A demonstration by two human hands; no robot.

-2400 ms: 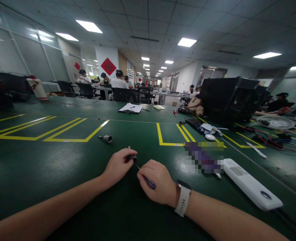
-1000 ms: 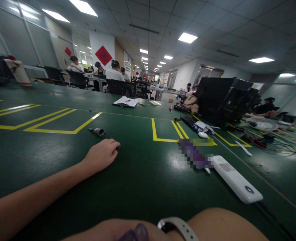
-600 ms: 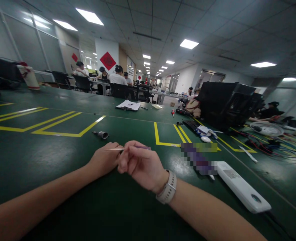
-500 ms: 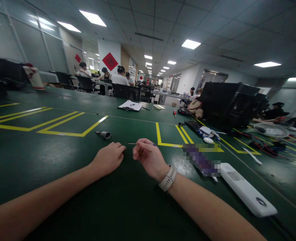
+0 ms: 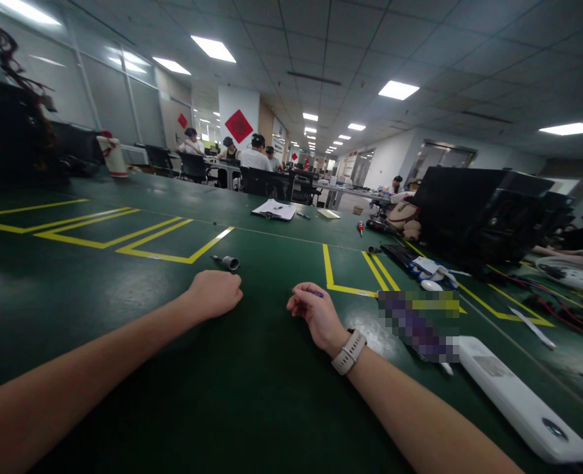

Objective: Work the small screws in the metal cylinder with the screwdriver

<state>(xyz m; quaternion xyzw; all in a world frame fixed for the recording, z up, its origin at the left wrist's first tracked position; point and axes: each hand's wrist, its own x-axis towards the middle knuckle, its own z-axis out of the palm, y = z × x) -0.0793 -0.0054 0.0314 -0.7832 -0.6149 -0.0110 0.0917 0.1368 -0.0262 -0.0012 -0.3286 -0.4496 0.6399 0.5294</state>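
My left hand (image 5: 217, 293) rests on the green table (image 5: 212, 408), its fingers curled in and pressed together. What they hold, if anything, is hidden. Just beyond it lies a metal hole saw (image 5: 229, 263), its cup facing right and its thin shank pointing left. My right hand (image 5: 316, 316) is raised a little over the table, with a watch (image 5: 349, 352) on the wrist. Its fingers close on a slim purple-handled tool (image 5: 316, 293); most of it is covered by the fingers. The two hands are apart.
A white power strip (image 5: 523, 395) lies to the right, beside a blurred-out purple patch (image 5: 414, 326). Farther back are a clipboard (image 5: 274, 209), a red screwdriver (image 5: 360, 228) and a large black case (image 5: 474, 210). Yellow tape (image 5: 353, 289) marks the table. People sit behind.
My right hand has drawn away from my left, and the tool's thin shaft no longer shows clearly. My left fingers look more curled. The whole view has turned slightly left.
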